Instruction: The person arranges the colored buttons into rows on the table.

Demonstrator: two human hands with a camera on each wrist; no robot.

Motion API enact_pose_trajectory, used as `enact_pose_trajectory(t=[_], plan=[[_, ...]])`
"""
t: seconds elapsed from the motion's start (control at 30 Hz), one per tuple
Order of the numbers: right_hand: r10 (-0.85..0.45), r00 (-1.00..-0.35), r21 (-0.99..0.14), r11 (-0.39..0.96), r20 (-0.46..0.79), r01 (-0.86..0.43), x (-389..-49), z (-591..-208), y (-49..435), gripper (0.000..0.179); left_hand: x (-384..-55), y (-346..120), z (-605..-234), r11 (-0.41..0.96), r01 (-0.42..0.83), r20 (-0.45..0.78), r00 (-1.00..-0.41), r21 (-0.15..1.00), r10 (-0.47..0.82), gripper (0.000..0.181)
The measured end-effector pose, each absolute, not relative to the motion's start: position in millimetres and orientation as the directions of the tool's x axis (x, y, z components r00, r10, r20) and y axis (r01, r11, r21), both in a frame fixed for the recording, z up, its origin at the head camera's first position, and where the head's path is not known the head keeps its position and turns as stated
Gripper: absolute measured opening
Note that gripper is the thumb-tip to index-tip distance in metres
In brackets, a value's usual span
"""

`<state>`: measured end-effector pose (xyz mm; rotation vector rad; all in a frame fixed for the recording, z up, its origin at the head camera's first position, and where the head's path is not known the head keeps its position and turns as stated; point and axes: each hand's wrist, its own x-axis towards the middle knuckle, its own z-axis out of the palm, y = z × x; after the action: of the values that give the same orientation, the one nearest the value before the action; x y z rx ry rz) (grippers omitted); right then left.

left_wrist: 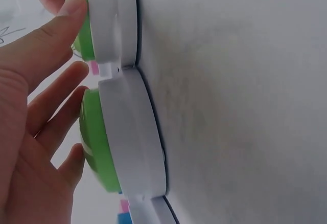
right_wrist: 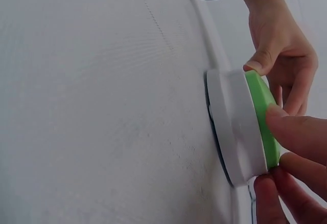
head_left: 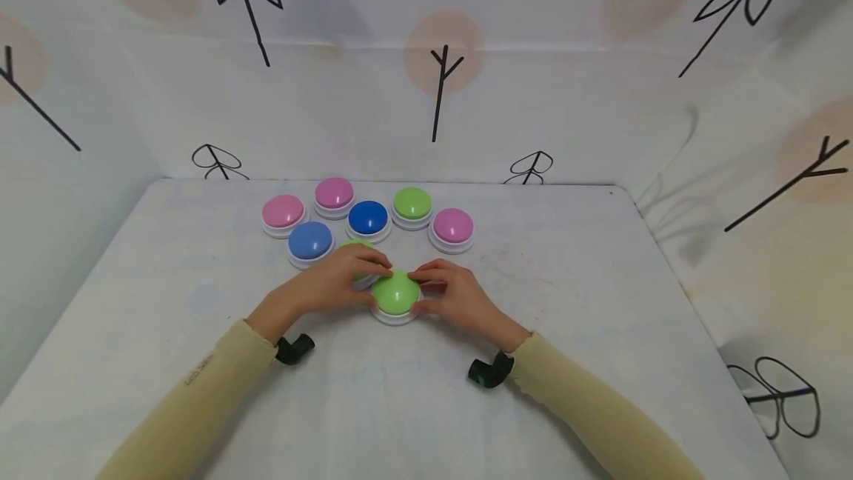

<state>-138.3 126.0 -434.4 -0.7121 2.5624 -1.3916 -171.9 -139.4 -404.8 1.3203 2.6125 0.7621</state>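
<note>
A round push button with a light green dome and white base [head_left: 396,295] sits nearest me, flat on the white table. My left hand [head_left: 335,278] holds its left side, thumb on the dome's near edge and a fingertip at the far edge. From the right, my right hand [head_left: 460,301] grips the same button, its thumb [right_wrist: 294,129] against the green dome. Just behind it, a second green push button [left_wrist: 99,137] is partly covered by my left hand in the head view; the left wrist view shows the two white bases side by side.
Farther back stand a light blue button [head_left: 310,241], a dark blue button [head_left: 368,218], another green button [head_left: 412,203], and pink buttons at left [head_left: 283,211], back [head_left: 334,193] and right [head_left: 453,226]. A patterned cloth [head_left: 373,110] hangs behind the table.
</note>
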Motion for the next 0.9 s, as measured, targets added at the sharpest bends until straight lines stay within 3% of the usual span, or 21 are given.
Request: enact_pose_trajectory(t=[0.33, 0.9], plan=[[-0.428, -0.898, -0.864, 0.411, 0.099, -0.291, -154, -427, 121, 0.039, -173, -160, -400, 0.583, 0.556, 0.080, -0.761, 0.593, 0.644, 0.046], [-0.494, -0.869, -0.838, 0.490, -0.038, -0.242, -192, -420, 73, 0.048, -185, -182, -405, 0.633, 0.504, 0.052, -0.804, 0.588, 0.593, 0.065]])
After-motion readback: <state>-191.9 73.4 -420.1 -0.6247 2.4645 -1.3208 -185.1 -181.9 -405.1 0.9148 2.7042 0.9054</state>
